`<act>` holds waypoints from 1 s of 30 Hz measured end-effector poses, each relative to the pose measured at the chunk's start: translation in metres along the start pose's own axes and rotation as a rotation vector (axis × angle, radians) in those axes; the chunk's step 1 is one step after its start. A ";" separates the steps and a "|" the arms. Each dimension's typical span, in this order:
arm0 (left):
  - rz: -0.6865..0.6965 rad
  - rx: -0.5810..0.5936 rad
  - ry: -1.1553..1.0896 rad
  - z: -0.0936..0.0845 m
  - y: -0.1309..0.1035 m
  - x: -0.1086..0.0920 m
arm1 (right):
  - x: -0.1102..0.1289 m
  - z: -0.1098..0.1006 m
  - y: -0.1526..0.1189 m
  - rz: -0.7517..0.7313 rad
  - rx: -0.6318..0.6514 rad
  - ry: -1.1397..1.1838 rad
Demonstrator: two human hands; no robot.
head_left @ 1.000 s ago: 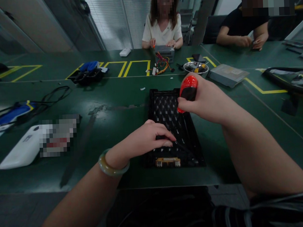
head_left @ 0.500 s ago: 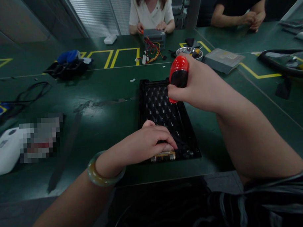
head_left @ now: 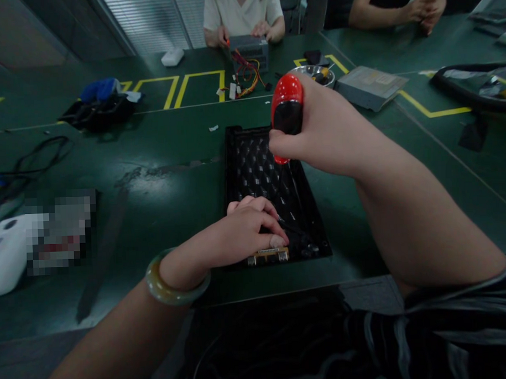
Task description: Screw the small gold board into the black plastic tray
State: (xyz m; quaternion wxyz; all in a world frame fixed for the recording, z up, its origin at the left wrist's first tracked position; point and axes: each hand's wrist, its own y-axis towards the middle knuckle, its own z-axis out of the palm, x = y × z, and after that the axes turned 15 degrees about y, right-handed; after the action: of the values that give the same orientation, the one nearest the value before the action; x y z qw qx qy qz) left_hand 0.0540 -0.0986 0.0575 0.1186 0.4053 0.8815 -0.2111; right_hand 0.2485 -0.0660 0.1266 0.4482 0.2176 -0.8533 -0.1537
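Observation:
A black plastic casing (head_left: 314, 214) with a patterned inner surface lies on the table in front of me. Along its near edge sits a small circuit board (head_left: 268, 255) with metal ports. My left hand (head_left: 248, 225), a jade-like bangle on its wrist, rests over the casing; its thumb and index finger are closed together against the board. In my right hand (head_left: 321, 123) is a screwdriver with a red and black handle (head_left: 287, 108), gripped upright above the casing. The screwdriver's tip is too dark to make out.
A co-worker across the green table (head_left: 168, 142) has hands on a grey power supply (head_left: 252, 51) with coloured cables. A flat grey metal box (head_left: 369, 86) and a metal bowl (head_left: 309, 72) lie beyond my right hand. A white device (head_left: 10, 253) is at left.
The whole view has shifted slightly, so everything sits a little higher and further left. Both hands keep their places on the casing and the screwdriver, with the left fingers slightly more spread.

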 end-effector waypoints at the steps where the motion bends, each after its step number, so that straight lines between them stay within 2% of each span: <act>1: -0.004 0.004 -0.001 0.000 0.000 0.000 | -0.001 0.000 0.000 0.001 -0.003 -0.003; 11: -0.002 0.007 0.013 0.001 0.000 0.001 | -0.004 -0.001 0.003 0.011 -0.022 -0.010; 24: 0.018 -0.064 0.058 0.006 -0.003 0.000 | -0.007 -0.003 0.002 -0.027 -0.014 0.006; 30: -0.005 -0.108 0.051 0.008 -0.002 0.000 | -0.005 -0.004 0.001 0.017 -0.002 -0.045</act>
State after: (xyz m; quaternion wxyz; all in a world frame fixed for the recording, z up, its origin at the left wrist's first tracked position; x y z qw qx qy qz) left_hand 0.0524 -0.1039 0.0509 0.1172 0.4015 0.8953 -0.1531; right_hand 0.2542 -0.0628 0.1258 0.4306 0.2064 -0.8647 -0.1557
